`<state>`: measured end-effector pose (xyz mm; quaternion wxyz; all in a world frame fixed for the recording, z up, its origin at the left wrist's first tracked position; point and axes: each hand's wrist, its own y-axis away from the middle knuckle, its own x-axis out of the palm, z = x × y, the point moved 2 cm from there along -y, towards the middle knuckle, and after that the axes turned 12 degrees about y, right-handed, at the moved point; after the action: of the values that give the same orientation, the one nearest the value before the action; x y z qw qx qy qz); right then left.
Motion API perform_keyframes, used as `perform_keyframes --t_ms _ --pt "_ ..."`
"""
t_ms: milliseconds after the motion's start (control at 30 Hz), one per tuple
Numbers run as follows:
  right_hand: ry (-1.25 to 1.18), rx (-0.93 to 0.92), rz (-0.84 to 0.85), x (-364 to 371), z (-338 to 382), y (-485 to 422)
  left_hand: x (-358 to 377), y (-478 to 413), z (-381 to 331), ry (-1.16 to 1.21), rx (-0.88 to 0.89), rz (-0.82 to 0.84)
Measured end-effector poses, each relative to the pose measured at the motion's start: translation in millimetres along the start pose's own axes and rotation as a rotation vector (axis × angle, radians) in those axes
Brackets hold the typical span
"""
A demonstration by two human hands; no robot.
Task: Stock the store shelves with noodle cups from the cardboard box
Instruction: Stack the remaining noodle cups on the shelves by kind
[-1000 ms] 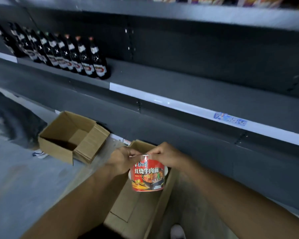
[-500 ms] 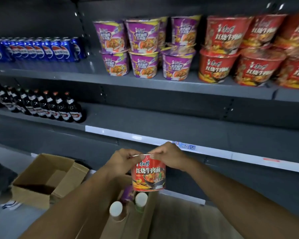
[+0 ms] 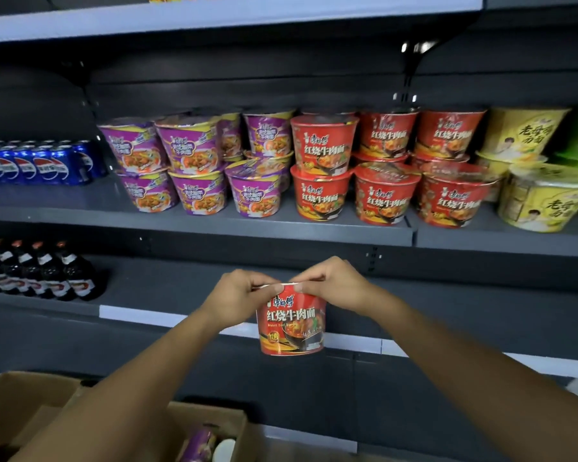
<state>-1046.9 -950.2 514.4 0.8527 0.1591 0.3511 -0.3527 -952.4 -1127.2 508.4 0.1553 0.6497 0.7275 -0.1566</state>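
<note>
Raised from above the cardboard box [image 3: 211,425], the red noodle cup [image 3: 291,320] hangs before the shelf [image 3: 247,228], both hands' fingers [image 3: 274,288] pinching its rim.

One wide-angle head-worn view, facing forward and slightly downward, near the store shelves [image 3: 214,230]

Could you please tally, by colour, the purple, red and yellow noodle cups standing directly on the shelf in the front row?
Purple cups: 3
Red cups: 3
Yellow cups: 1
Total: 7
</note>
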Motion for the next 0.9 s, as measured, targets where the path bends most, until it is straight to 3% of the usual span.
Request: perform_keyframes --t_ms 367,667,900 --pt "0.055 -0.055 -0.279 -104 16 10 2 -63 -93 -0.029 0.269 0.031" --pt "0.111 -0.091 -0.557 -169 41 22 -5 -99 -161 -0.072 0.466 -0.098" --pt "0.161 -0.105 -0.665 -216 41 26 9 -119 -204 -0.161 0.572 -0.162"
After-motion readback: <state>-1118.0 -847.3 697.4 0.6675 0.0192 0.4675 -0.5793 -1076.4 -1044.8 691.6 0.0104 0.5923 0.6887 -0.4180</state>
